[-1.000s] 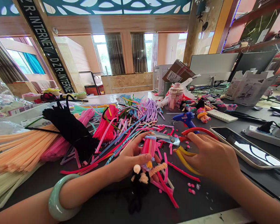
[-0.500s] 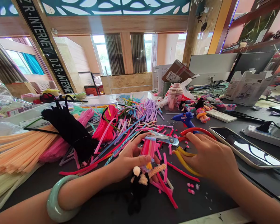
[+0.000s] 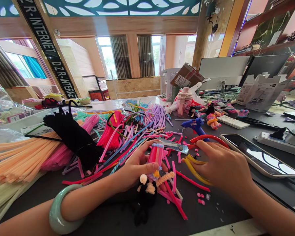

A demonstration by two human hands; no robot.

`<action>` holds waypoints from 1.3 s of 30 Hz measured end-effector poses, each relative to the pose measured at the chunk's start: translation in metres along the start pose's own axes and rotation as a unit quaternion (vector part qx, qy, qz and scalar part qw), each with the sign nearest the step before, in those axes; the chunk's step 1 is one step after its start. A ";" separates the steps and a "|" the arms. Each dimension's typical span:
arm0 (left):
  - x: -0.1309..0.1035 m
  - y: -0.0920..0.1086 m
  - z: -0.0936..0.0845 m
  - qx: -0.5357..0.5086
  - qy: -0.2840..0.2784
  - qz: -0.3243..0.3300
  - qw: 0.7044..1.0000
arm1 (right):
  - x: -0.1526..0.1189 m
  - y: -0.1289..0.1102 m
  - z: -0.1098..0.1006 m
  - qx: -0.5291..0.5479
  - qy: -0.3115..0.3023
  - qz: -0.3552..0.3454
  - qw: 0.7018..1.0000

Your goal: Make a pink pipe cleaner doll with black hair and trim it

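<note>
My left hand [image 3: 140, 167] is closed around a pipe-cleaner doll [image 3: 155, 155], held upside down. Its pink striped skirt has a light blue hem at the top, and its black hair [image 3: 145, 198] hangs below toward the table. A peach arm sticks out to the right. My right hand [image 3: 220, 162] grips scissors [image 3: 178, 148] by their handles, one red and one yellow. The slightly parted blades point left and lie at the blue hem. Loose pink pipe cleaners [image 3: 175, 203] lie beneath and beside the doll.
A blue glue gun [image 3: 196, 126] stands behind the scissors, with a phone [image 3: 259, 155] at the right. Bundles of black [image 3: 72, 141], peach [image 3: 22, 155] and pink pipe cleaners [image 3: 111, 129] crowd the left. Farther back are a pink bottle [image 3: 184, 101] and a finished-looking doll [image 3: 212, 119].
The doll's head and hair have shifted very slightly. Both hands and the scissors are in nearly the same place.
</note>
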State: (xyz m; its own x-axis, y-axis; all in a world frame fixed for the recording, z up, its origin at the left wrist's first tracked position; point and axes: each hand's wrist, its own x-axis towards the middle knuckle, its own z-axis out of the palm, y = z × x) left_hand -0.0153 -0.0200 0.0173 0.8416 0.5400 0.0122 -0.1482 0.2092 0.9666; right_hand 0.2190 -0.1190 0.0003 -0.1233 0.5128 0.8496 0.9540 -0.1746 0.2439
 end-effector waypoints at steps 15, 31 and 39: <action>0.001 -0.004 -0.005 -0.002 -0.030 -0.017 0.999 | 0.000 0.000 -0.001 0.022 -0.015 -0.004 1.000; 0.001 -0.005 -0.005 -0.030 -0.040 -0.005 0.999 | -0.001 0.001 0.000 0.003 -0.015 -0.003 1.000; 0.003 -0.007 -0.008 -0.025 -0.047 -0.015 0.998 | 0.000 0.000 -0.001 0.029 -0.040 0.020 0.999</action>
State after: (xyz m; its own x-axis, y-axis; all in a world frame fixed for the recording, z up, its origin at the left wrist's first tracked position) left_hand -0.0163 -0.0130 0.0087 0.8907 0.4545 0.0088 -0.1454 0.2666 0.9528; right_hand 0.2187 -0.1197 0.0007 -0.0655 0.5721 0.8175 0.9720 -0.1486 0.1819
